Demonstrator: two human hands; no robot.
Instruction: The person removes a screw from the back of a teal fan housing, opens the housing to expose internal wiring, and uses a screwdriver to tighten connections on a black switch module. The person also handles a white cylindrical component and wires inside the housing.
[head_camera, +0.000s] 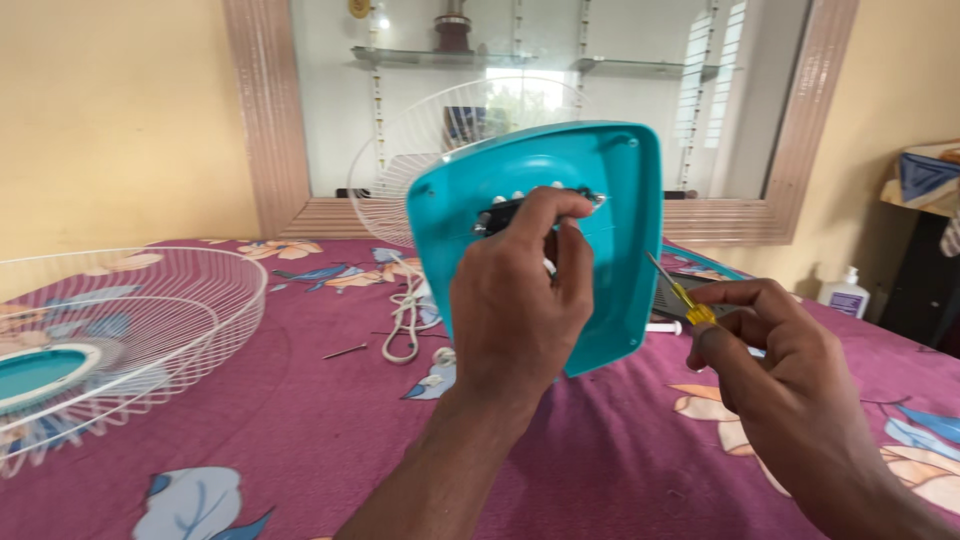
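Head view shows my left hand (520, 300) gripping the teal fan base (610, 210) while right hand (770, 350) pinches the yellow screwdriver (680, 295); I fear its tip may slip and scratch the plastic.

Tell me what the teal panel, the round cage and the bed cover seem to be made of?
Teal panel: looks like moulded plastic, smooth with a soft sheen. Round cage: thin white wire, probably coated metal. Bed cover: woven cloth, matte, with printed flowers and slight wrinkles.

The fan housing (600, 215) stands upright at centre frame on the bedspread (330, 440). A wire guard (120, 330) lies at left, a cord (405, 320) between them, a mirror (540, 70) behind, a bottle (846, 292) far right.
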